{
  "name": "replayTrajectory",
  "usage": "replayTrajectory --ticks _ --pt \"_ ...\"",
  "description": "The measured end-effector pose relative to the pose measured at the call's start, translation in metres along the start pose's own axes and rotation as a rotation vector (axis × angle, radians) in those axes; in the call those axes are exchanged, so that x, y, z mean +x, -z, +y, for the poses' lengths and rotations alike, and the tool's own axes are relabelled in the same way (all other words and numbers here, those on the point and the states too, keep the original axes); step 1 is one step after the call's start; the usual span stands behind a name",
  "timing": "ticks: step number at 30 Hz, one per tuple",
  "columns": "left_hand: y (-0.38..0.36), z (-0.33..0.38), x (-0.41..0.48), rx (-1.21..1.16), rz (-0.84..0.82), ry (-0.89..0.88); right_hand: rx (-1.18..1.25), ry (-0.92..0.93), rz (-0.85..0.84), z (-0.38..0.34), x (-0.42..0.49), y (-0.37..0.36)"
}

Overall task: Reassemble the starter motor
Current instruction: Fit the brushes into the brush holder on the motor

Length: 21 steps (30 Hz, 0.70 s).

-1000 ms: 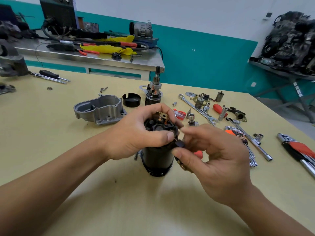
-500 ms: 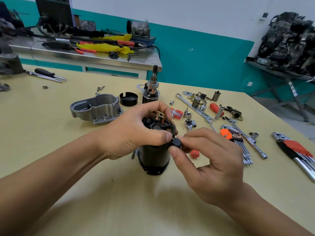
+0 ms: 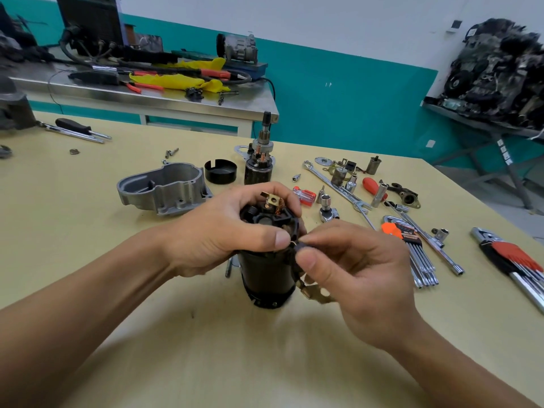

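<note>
Head view: you look down on the tan counter (image 3: 117,334), and both your hands meet at its middle.
Motor: the starter motor body (image 3: 268,275), a black cylinder, stands upright on the counter between your hands, toward the near middle.
Brush end: the black brush holder (image 3: 269,217) sits on top of the body, and a copper tab (image 3: 272,198) rises from its far edge.
Left hand: your left hand (image 3: 223,237) grips the top of the body. Its fingers (image 3: 282,191) curl over the far rim and the thumb lies across the near side.
Right hand: your right hand (image 3: 362,278) pinches a small black part (image 3: 295,251) between thumb and forefinger at the upper right rim of the body, just beside your left thumb tip. The part is blurred, so you cannot tell its shape.
Terminal: a flat brass terminal plate (image 3: 316,293) lies beside the lower right of the body, under your right palm.
Loose parts: a grey aluminium housing (image 3: 164,189) lies behind your left hand, a black cap (image 3: 220,171) sits just beside it, and an upright shaft assembly (image 3: 259,166) stands next to the cap.
Tools: a red-handled screwdriver (image 3: 304,195), a socket (image 3: 325,201) and a long spanner (image 3: 332,184) lie behind your right hand. An orange hex key set (image 3: 412,248) lies to its right, and a second hex key set (image 3: 512,257) lies near the right edge.
</note>
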<state>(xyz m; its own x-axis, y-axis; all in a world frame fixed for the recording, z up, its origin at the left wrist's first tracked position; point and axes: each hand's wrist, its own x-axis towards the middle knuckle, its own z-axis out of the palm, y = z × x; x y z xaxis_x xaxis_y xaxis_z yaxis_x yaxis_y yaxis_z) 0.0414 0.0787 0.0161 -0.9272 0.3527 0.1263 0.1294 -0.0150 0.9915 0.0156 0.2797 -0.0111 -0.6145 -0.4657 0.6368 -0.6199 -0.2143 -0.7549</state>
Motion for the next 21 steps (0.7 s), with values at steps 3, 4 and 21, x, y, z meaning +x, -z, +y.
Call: replayTrajectory --ticks 3,4,21 --pt "0.001 0.001 0.002 -0.028 -0.031 0.013 0.321 -0.367 -0.049 0.001 0.010 0.006" --pt "0.002 0.001 0.002 -0.041 -0.036 0.017 0.346 -0.436 -0.065 0.003 0.012 0.008" --pt "0.004 0.011 0.006 0.260 0.006 0.015 0.134 -0.630 -0.441 -0.007 0.052 0.031"
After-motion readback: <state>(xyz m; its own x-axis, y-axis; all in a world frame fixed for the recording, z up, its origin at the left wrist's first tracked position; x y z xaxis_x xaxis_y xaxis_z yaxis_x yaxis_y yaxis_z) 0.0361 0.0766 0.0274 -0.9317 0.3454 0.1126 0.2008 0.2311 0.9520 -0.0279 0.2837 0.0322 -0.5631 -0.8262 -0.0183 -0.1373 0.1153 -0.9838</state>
